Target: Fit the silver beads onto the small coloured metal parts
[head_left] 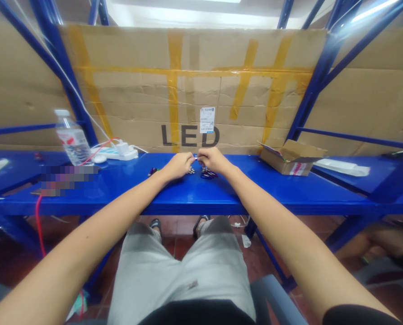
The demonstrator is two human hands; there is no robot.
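My left hand point(179, 164) and my right hand point(214, 160) meet over the blue metal bench point(194, 194), fingers pinched together on a tiny shiny part point(196, 157) held between them. Just below the hands lie small metal pieces point(191, 170) and a little heap of dark blue and purple parts point(208, 174). Another small dark piece point(152, 171) lies left of my left hand. What the tiny part is cannot be made out.
A plastic water bottle point(72, 140) stands at the left beside a white power strip point(117, 151) with a red cable. An open cardboard box point(289, 157) sits at the right, a white packet point(343, 167) beyond it. A taped cardboard wall point(188, 90) marked LED backs the bench.
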